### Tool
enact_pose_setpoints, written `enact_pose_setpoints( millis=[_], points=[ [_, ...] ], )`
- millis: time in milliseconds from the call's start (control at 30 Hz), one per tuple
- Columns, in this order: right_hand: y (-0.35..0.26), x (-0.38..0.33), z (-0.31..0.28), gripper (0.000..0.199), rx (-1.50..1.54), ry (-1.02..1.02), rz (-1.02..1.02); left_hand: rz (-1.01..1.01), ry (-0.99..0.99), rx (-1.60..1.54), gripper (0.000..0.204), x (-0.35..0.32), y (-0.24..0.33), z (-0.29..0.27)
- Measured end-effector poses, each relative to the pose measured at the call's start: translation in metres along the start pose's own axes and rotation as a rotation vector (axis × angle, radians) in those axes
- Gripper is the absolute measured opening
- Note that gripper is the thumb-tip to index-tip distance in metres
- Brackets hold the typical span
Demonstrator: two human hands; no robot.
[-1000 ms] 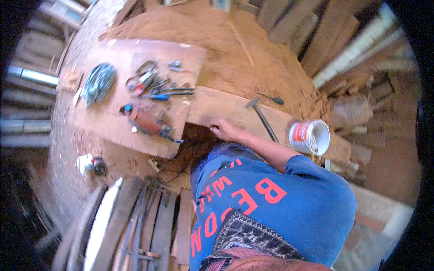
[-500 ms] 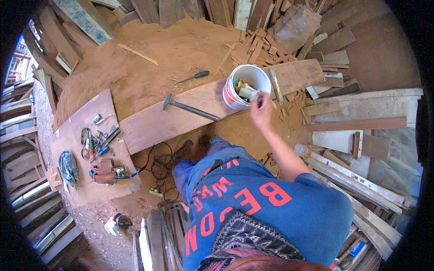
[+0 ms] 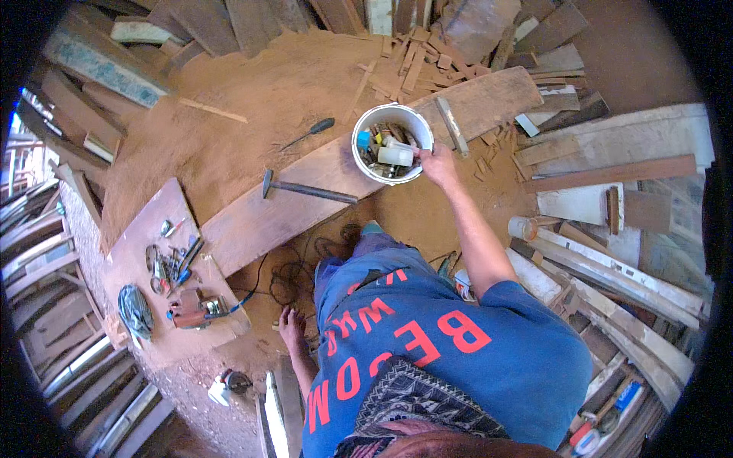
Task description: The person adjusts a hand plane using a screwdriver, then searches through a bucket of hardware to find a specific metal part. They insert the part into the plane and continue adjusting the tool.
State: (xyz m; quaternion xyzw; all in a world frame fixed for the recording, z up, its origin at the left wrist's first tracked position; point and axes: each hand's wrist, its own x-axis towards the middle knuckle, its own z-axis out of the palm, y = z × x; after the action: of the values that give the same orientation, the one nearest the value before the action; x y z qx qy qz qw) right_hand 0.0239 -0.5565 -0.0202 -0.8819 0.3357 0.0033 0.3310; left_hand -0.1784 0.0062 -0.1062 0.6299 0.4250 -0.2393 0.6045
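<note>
Hammer on a plank, thin black-handled tool on sawdust, wood offcuts

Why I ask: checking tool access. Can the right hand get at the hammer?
Likely yes: the hammer lies uncovered on the wooden plank; the right hand need only get around the white bucket.

Right fingers at white bucket rim; hammer on plank.

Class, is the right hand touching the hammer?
Apart: the head view shows the right hand at the white bucket, well clear of the hammer on the board.
</note>
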Motion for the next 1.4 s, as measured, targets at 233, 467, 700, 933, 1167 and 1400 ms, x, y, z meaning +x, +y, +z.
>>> enact_pose_setpoints(
  millis=[233, 467, 700, 933, 1167, 1400],
  points=[
    [0.001, 0.019, -0.006, 0.037, 0.059, -0.144, 0.004, 0.476, -0.488, 0.405, 0.049, -0.004, 0.18, 0.18],
    [0.016, 0.054, -0.001, 0.032, 0.004, -0.195, -0.019, 0.488, -0.638, 0.503, 0.072, -0.037, 0.26, 0.33],
    [-0.037, 0.048, -0.038, 0.044, 0.004, -0.347, 0.027, 0.553, -0.603, 0.408, 0.071, -0.026, 0.252, 0.371],
    [-0.07, 0.044, -0.069, 0.045, -0.078, -0.191, -0.45, 0.398, -0.635, 0.39, 0.07, -0.028, 0.262, 0.373],
    [-0.094, 0.083, -0.003, 0.055, -0.587, -0.683, -0.686, 0.436, -0.652, 0.296, 0.072, -0.018, 0.252, 0.376],
    [-0.094, 0.091, 0.007, 0.056, -0.601, -0.854, -0.612, 0.398, -0.678, 0.334, 0.074, -0.011, 0.256, 0.371]
  ],
)
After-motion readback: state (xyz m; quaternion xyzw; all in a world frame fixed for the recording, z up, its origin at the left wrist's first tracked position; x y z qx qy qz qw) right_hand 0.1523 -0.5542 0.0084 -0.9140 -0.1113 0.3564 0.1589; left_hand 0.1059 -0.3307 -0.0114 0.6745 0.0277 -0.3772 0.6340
